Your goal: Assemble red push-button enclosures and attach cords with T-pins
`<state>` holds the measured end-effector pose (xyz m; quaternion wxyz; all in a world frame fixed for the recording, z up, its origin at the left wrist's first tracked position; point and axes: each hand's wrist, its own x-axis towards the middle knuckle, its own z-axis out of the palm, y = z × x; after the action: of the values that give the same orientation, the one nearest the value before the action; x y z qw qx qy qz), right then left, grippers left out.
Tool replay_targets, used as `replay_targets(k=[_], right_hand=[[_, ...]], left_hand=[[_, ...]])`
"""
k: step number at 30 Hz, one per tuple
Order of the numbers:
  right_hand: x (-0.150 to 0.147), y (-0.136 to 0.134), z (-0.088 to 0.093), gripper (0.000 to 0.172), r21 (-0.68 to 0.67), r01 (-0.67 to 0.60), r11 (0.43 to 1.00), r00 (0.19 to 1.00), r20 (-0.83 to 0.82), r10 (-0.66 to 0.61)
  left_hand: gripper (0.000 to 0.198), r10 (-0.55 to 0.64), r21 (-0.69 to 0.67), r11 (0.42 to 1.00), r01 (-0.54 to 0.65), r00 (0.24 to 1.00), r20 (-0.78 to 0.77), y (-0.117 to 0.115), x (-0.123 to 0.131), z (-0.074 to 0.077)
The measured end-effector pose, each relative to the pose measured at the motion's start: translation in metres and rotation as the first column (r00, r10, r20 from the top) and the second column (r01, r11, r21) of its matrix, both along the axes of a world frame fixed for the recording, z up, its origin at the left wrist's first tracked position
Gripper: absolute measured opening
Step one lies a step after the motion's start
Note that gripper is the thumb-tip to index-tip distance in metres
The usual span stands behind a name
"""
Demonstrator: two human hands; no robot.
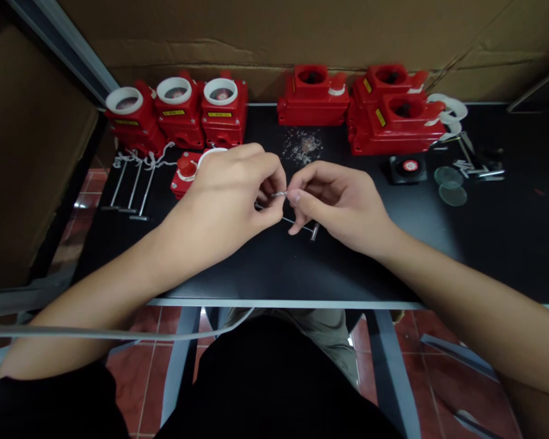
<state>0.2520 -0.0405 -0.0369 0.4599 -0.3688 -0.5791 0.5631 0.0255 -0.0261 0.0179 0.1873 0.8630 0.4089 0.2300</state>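
My left hand (pixel 235 192) and my right hand (pixel 341 201) meet above the middle of the table, thumbs and fingertips pinched together. Between them runs a short grey-white twisted cord (pixel 280 194), gripped from both sides. Just below the fingers shows a thin metal rod with a short crossbar (pixel 315 231); my left hand hides its other end, so I cannot tell whether the cord is tied to it. Partly behind my left hand lies a red housing (pixel 182 185) with a white ring.
Three red housings with white rings (pixel 220 91) stand at back left, near several T-shaped rods (pixel 143 192) with cords. More red housings (pixel 313 103) stand at back right. White rings (pixel 452 110), glass discs (pixel 452 195), a black square part (pixel 408 169) and pale crumbs (pixel 302 146) lie about.
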Motion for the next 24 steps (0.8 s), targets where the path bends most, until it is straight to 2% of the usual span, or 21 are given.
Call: replay_targets(k=[10,18,24], right_hand=[[-0.003,-0.002,0.007,0.046,-0.064,0.049,0.997,0.997,0.062,-0.045],[-0.004,0.000,0.007,0.043,-0.102,0.045,0.994,0.998,0.057,-0.040],[-0.001,0.003,0.009,0.038,-0.142,0.032,0.989,0.998,0.056,-0.024]], left_hand=[[0.010,-0.057,0.185,0.980,0.076,0.993,-0.104,0.002,-0.003,-0.006],[0.012,-0.063,0.187,0.978,0.091,0.987,-0.148,0.001,-0.002,-0.007],[0.016,-0.103,0.139,0.983,0.117,0.989,-0.106,0.002,-0.002,-0.012]])
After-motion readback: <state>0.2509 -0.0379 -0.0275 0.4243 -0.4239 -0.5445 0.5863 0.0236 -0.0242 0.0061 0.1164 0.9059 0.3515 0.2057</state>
